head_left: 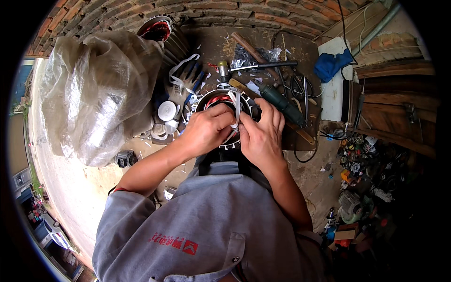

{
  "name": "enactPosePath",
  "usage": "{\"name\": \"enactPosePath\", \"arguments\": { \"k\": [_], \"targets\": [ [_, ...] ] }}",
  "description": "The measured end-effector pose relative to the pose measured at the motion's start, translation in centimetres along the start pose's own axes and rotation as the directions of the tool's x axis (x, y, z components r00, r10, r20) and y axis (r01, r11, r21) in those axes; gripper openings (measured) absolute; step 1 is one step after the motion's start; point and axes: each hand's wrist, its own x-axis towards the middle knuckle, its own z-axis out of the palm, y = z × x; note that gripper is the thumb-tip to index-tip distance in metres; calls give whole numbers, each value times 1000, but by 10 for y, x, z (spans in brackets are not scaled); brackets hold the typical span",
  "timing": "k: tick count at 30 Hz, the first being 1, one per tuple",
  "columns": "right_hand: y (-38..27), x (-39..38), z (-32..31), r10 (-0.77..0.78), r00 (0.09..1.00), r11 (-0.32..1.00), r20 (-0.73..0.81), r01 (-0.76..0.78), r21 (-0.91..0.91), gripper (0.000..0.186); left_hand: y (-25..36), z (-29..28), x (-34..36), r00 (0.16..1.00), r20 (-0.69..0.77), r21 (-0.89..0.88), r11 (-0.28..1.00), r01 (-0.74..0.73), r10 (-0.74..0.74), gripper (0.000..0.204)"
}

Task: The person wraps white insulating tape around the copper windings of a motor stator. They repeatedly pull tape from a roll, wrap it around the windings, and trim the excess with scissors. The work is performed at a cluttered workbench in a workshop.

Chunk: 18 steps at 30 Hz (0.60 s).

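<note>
In front of my chest stands a motor stator, a toothed metal ring with red wire windings inside. A white tape strip loops up from the windings between my hands. My left hand is closed over the ring's near left side, its fingertips pinched at the tape's lower end. From the right, my right hand reaches over the rim with bent fingers. Its thumb and forefinger are close to the tape; what they grip inside the ring is hidden.
Left of the stator lie white tape rolls and a work glove. A hammer, a dark green power tool and cables crowd the right side. Plastic sheeting bulges at left, beside another stator.
</note>
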Motion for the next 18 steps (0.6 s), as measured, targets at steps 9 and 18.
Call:
{"name": "enactPosePath", "arguments": {
  "k": [9, 18],
  "targets": [
    [3, 1, -4, -78, 993, 994, -89, 84, 69, 10, -12, -10, 1, 988, 136, -220, 970, 101, -72, 11],
    [3, -42, -16, -3, 998, 998, 65, 7, -62, 9, 0, -12, 2, 982, 136, 425, 903, 62, -132, 11]
  ]
}}
